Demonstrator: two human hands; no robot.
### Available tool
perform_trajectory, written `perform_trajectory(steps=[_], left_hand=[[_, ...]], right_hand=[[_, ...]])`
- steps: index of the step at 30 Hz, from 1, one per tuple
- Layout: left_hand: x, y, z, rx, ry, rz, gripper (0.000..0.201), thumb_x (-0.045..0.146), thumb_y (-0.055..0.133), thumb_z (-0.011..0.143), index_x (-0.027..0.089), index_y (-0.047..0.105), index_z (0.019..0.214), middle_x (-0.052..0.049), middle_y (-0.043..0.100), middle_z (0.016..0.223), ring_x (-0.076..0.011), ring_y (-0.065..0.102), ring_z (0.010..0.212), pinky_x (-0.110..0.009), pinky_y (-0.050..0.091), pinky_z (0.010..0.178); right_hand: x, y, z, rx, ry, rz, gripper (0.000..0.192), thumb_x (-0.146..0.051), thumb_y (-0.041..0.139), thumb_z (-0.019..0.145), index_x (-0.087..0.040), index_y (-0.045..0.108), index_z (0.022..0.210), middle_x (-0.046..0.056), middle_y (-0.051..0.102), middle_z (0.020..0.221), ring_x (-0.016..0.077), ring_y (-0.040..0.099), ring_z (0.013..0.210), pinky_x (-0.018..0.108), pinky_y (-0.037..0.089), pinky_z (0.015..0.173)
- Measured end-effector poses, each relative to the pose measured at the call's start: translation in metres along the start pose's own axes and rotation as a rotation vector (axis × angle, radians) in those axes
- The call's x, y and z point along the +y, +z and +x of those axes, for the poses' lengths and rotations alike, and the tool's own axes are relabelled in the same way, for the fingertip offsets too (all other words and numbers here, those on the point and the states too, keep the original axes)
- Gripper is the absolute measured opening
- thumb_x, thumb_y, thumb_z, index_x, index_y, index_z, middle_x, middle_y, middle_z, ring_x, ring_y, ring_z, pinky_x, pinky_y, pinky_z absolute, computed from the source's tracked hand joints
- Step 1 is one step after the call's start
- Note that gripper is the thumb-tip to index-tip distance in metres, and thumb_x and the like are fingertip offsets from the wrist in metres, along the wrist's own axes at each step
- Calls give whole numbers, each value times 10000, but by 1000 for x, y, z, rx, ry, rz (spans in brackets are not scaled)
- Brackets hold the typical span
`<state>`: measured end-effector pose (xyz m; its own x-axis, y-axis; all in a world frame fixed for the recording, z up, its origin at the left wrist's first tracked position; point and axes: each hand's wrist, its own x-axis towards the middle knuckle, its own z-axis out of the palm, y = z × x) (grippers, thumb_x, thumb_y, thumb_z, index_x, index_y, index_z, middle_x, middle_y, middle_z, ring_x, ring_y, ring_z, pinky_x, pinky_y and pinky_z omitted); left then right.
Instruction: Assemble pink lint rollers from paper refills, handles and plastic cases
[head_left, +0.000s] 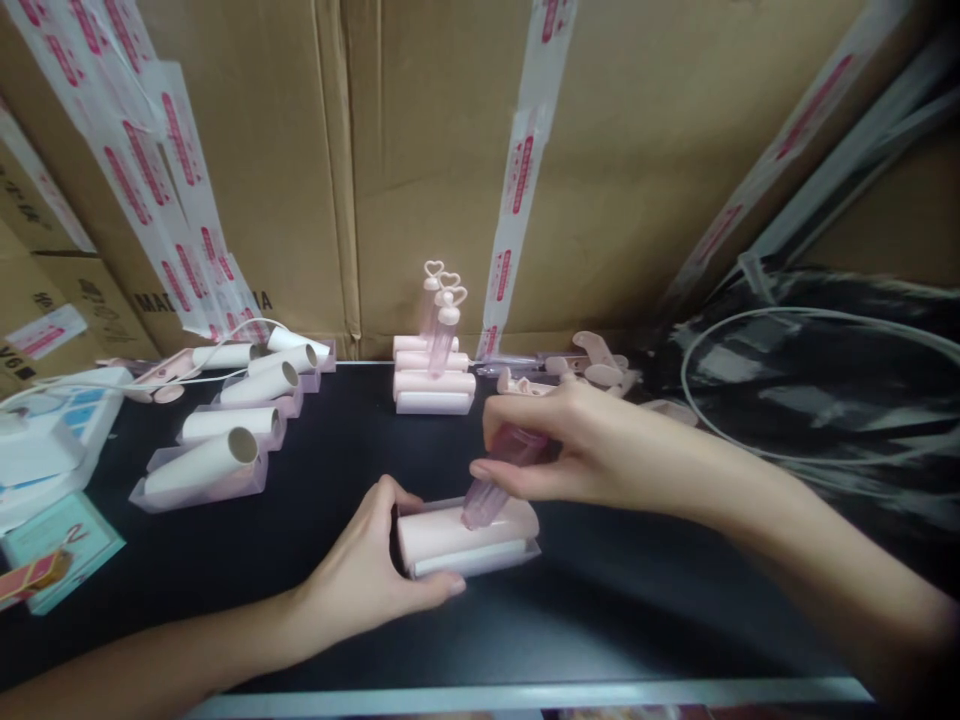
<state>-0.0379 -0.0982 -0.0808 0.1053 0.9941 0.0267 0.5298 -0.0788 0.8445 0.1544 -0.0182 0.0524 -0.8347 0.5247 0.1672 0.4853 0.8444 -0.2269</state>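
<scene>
A pink lint roller (pixel 450 535) lies on the black tabletop in front of me, with a white sheet roll showing along its near side in a clear tray-like cover. My left hand (pixel 367 570) grips its left end, thumb at the front and fingers behind. Between the thumb and fingers of my right hand (pixel 570 440) is a translucent pink handle (pixel 489 498), tilted, its lower end touching the top of the roller. The handle's upper end is hidden by my right hand.
Several lint rollers (pixel 433 385) with heart-topped handles stand upright at the back. White paper rolls (pixel 229 425) in clear covers line the left. Loose pink parts (pixel 600 360) lie back right. A cardboard box (pixel 420 150) walls the rear; a teal card (pixel 71 550) sits left.
</scene>
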Motion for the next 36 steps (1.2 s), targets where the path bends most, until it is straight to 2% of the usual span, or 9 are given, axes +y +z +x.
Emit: perform_trajectory(steps=[9, 15, 22, 25, 28, 30, 32, 34, 36], left_hand=[[4, 2, -8, 5, -56, 54, 731, 536, 785, 446, 202, 434, 994, -78, 531, 1034, -292, 541, 976, -409, 454, 809], [10, 1, -32, -76, 21, 79, 977, 481, 754, 525, 212, 245, 1314, -148, 464, 1247, -344, 490, 1121, -476, 406, 936], [14, 32, -70, -217, 94, -65, 500, 318, 652, 703, 291, 420, 1145, -99, 523, 1253, -232, 634, 841, -355, 535, 683], [19, 11, -46, -170, 210, 47, 506, 259, 634, 693, 254, 410, 1146, -95, 538, 1190, -227, 619, 878, -365, 533, 757], [25, -24, 9, -89, 317, 154, 704, 218, 666, 644, 195, 340, 1267, -125, 405, 1319, -291, 391, 1250, -447, 321, 1058], [26, -39, 46, -204, 428, 202, 891, 272, 756, 569, 191, 300, 1330, -127, 313, 1408, -330, 232, 1345, -481, 226, 1097], [23, -42, 72, -394, 476, 183, 925, 334, 799, 532, 211, 336, 1323, -104, 401, 1359, -323, 315, 1310, -478, 245, 1082], [17, -36, 81, -517, 484, 115, 873, 360, 793, 560, 216, 361, 1306, -74, 524, 1230, -276, 445, 1221, -435, 317, 1043], [11, -28, 74, -490, 458, 70, 800, 370, 771, 604, 214, 387, 1288, -57, 573, 1132, -240, 511, 1134, -398, 371, 997]], right_hand=[[-21, 13, 0, 142, 31, -205, 300, -312, 602, 765, -204, 401, 571, -54, 468, 428, 76, 383, 350, 232, 197, 406], [-32, 20, -12, 206, -42, -357, 230, -262, 503, 804, -218, 390, 608, -39, 465, 428, 99, 384, 339, 270, 131, 403], [-24, 14, -21, 146, -67, -354, 185, -178, 485, 757, -210, 381, 608, -44, 449, 453, 89, 348, 369, 256, 155, 421], [-18, 10, -18, 115, -61, -289, 189, -194, 523, 741, -206, 395, 602, -49, 454, 447, 87, 375, 385, 234, 180, 429], [-16, 7, -13, 98, -62, -228, 174, -182, 545, 721, -198, 428, 593, -47, 478, 458, 85, 420, 401, 217, 199, 436], [-16, 6, -11, 91, -76, -218, 162, -162, 554, 703, -194, 446, 586, -47, 489, 463, 85, 432, 406, 213, 200, 436], [-16, 6, -10, 93, -82, -220, 154, -150, 559, 688, -192, 458, 581, -46, 493, 463, 88, 439, 412, 212, 201, 437], [-14, 6, -10, 102, -72, -207, 147, -151, 565, 676, -191, 461, 579, -49, 493, 457, 86, 441, 408, 210, 207, 438], [-12, 7, -10, 104, -61, -189, 146, -156, 566, 673, -190, 460, 578, -52, 493, 455, 82, 442, 405, 205, 217, 442]])
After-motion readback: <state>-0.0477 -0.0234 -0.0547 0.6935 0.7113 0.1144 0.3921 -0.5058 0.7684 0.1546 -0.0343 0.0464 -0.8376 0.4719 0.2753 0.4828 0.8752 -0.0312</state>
